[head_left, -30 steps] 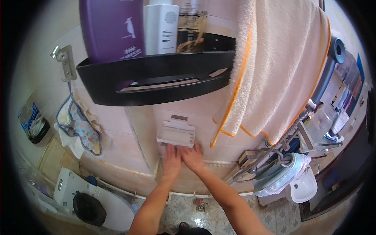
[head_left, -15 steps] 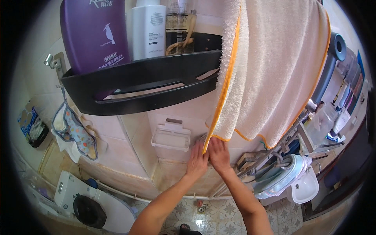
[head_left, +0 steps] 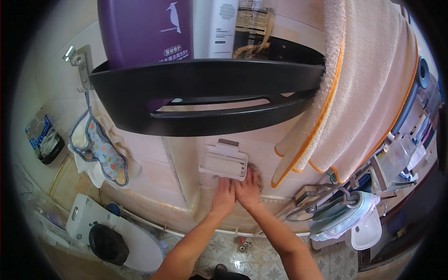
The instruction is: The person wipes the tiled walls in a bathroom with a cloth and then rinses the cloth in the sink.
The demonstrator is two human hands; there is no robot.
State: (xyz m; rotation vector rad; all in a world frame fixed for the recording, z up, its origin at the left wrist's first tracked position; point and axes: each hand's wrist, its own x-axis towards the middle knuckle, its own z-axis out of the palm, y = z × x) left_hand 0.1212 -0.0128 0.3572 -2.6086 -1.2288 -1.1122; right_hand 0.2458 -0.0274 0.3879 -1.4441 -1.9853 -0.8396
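Below the white soap dish (head_left: 224,164), both my hands are close together against the tiled wall. My right hand (head_left: 248,191) presses a rough grey-brown pad or cloth (head_left: 258,179), which shows beside its fingers; its exact kind is unclear. Right beside it, my left hand (head_left: 224,196) has its fingertips just under the dish, and a bit of grey shows at their edge. The hands cover most of the pad. A cream towel with orange edging (head_left: 359,93) hangs to their right, apart from them.
A black corner shelf (head_left: 210,98) with a purple bottle (head_left: 144,32) and a white bottle (head_left: 217,28) juts out above. The toilet (head_left: 135,247) stands at lower left, beyond a hanging patterned cloth (head_left: 102,154). At right are pipes, cloths and a washbasin (head_left: 366,231).
Both hands have shifted left, from beside the towel's lower corner to below the soap dish. The view has turned, so shelf and towel appear farther right.
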